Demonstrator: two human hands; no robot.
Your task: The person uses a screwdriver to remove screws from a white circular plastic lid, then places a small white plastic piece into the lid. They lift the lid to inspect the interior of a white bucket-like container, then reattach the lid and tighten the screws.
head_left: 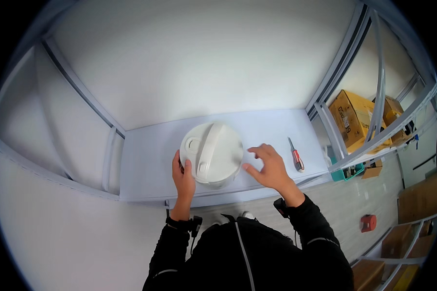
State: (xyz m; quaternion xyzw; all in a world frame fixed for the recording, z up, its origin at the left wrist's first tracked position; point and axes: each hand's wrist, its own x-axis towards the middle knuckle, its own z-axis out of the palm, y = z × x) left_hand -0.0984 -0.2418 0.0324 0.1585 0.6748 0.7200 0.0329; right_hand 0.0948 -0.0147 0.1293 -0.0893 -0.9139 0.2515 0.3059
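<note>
A round white rice cooker [226, 150] stands on the white table, with a raised handle bar across its lid and a round vent on the lid's left part. My left hand [183, 178] is pressed against the cooker's left side, its fingers and thumb holding the rim; some of the fingers are partly hidden. Just off the cooker's right side, my right hand [269, 169] is open, its thumb and bent fingers apart with nothing between them. To the right of that hand lies a screwdriver [296, 157] with a red and grey handle, its shaft pointing away from me.
The table [148, 160] backs onto a white wall panel between grey metal frame posts. Beyond the right post are cardboard boxes [357, 121] on a shelf and a teal basket [348, 172]. A red stool [368, 223] stands on the floor at the right.
</note>
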